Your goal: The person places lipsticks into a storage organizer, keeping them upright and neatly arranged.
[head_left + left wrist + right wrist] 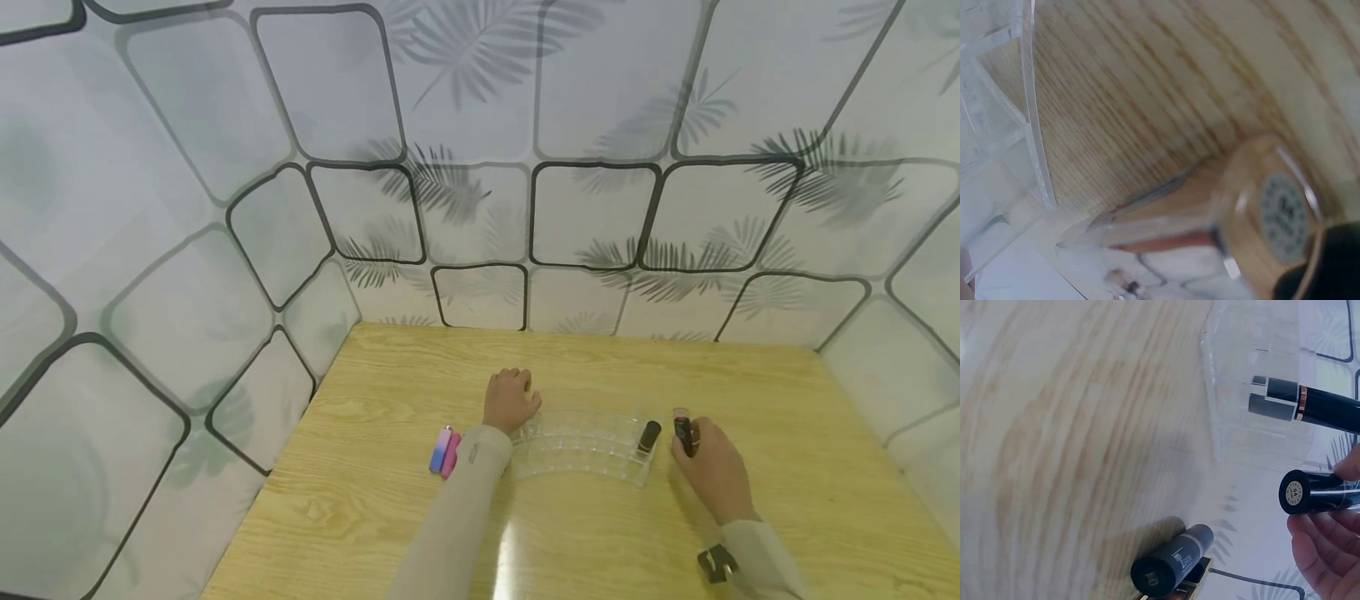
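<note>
A clear plastic display stand point(581, 442) with stepped rows sits on the table. My left hand point(512, 402) is at its left end, fingers loosely bent and no object showing in them. On the right, my right hand point(716, 467) holds a black lipstick tube point(1316, 490) between thumb and fingers, its round base label towards the right wrist camera. Another black lipstick tube point(649, 437) with a copper band stands tilted in the stand's right end. In the left wrist view a shiny tube point(1166, 244) with a labelled base lies close to the camera.
Left of the stand lie a blue-and-pink tube point(440, 450) and a pink tube point(452, 456), beside my left sleeve. A dark grey tube point(1175, 559) and a gold-edged black item point(1194, 578) are near my right hand. Patterned cloth walls point(480, 217) enclose the wooden table point(600, 542).
</note>
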### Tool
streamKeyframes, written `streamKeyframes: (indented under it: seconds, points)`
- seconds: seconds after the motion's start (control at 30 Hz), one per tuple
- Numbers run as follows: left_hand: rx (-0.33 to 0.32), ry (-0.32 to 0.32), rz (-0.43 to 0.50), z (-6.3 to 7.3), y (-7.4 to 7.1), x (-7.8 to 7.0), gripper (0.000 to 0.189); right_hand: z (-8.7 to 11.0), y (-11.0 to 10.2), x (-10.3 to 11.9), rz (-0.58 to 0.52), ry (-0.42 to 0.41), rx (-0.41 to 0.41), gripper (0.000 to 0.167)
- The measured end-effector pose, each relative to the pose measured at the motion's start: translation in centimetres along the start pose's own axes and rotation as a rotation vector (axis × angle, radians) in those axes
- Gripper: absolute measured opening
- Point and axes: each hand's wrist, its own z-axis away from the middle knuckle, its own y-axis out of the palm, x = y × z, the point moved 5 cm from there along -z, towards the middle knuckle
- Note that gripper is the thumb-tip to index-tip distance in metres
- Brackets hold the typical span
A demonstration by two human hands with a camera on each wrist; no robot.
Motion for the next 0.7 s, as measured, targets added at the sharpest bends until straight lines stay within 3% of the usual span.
streamKeyframes:
  seconds: [0.37, 0.7]
  points:
    - [0.009, -0.004, 0.015, -0.1, -0.1, 0.0, 0.017, -0.2, -0.7, 0.8, -0.010, -0.020, -0.093, 0.022]
    - [0.002, 0.002, 0.005, 0.0, -0.4, -0.1, 0.018, -0.7, -1.4, 2.1, -0.093, -0.082, -0.192, 0.024]
